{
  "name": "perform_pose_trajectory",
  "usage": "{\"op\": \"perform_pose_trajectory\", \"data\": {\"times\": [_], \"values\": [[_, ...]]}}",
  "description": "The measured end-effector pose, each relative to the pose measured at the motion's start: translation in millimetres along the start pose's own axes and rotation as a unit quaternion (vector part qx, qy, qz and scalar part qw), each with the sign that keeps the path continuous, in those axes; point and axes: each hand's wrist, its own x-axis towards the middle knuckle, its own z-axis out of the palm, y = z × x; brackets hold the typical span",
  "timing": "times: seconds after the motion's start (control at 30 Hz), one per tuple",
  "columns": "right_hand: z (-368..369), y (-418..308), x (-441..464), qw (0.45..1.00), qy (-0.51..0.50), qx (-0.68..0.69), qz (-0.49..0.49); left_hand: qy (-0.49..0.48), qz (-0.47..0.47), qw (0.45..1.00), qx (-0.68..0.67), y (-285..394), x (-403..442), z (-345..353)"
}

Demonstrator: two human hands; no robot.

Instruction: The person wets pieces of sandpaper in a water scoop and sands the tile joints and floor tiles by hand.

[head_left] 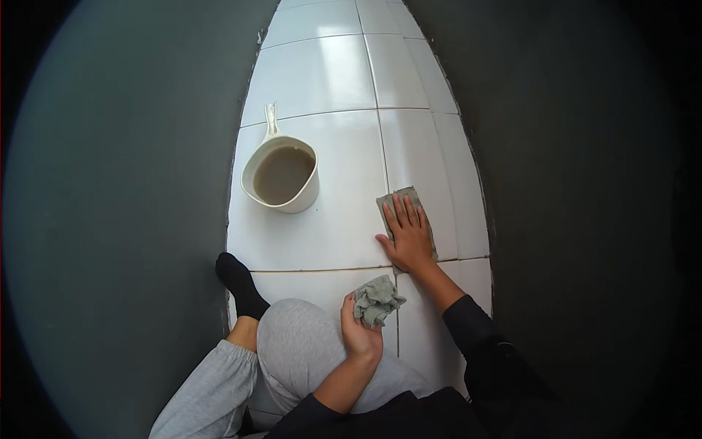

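My left hand (360, 338) is closed round a crumpled grey-green cloth (378, 301), held above my bent knee, with the palm side up. A second, folded grey cloth (401, 194) lies flat on the white tiles (344, 241). On top of it rests my right hand (409, 238), fingers stretched out and a little apart. To the left of that hand stands a cream plastic dipper (308, 192), its handle pointing away from me. Murky brown water (284, 175) fills much of it.
Dark grey walls (131, 168) rise close on both sides of the narrow tiled strip. My leg in grey sweatpants (300, 340) and a foot in a black sock (241, 285) take up the near left. Grout lines cross the tiles.
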Motion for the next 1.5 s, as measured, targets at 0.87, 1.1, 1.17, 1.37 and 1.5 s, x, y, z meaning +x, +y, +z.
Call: {"op": "perform_pose_trajectory", "data": {"times": [0.87, 1.1, 1.17, 1.37, 1.5], "values": [[28, -40, 108, 0.970, -0.016, 0.012, -0.243, 0.015, 0.043, 0.996, -0.080, 8, 11, 5], [22, -107, 42, 0.956, -0.045, 0.066, -0.282, -0.077, 0.132, 0.988, -0.028, 14, 5, 0], [28, -120, 44, 0.945, -0.062, 0.081, -0.310, -0.073, 0.138, 0.987, -0.028, 20, 2, 4], [49, -181, 64, 0.910, -0.050, 0.135, -0.389, -0.084, 0.153, 0.978, -0.117, 55, -1, 26], [79, -227, 81, 0.885, -0.036, 0.163, -0.435, -0.088, 0.206, 0.966, -0.127, 86, 6, 27]]}}
